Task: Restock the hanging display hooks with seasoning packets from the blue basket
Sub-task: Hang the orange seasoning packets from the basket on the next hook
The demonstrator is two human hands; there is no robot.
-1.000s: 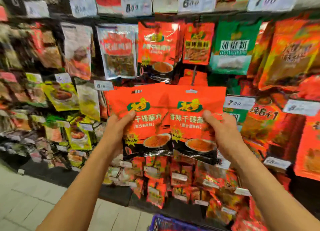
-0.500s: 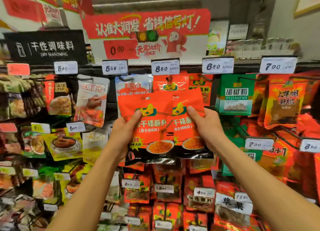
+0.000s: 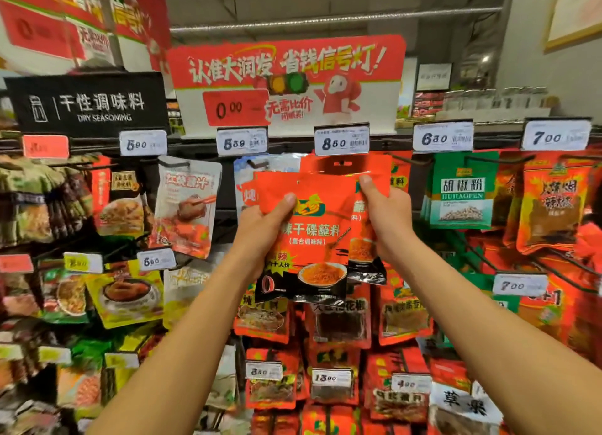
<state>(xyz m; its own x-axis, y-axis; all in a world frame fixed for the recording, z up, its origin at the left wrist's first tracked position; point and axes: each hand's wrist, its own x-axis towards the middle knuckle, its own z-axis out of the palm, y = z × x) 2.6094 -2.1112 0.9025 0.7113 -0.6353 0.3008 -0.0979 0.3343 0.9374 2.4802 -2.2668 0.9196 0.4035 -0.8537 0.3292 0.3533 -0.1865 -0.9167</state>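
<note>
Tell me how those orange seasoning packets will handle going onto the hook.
The orange seasoning packets look glossy, so probably slippery. Their upper edges curl, suggesting floppy film. Left hand and right hand each pinch one with fingertips, so likely light.

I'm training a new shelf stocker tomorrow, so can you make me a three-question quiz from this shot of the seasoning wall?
1. True or false: the left hand and the right hand each grip an orange seasoning packet.
2. Multiple choice: the price tag directly above the raised packets reads A) 5.90, B) 8.50, C) 7.00.
3. Fill in: the green packets hang to the ______ of the right hand.

Key: 1 true; 2 B; 3 right.
</note>
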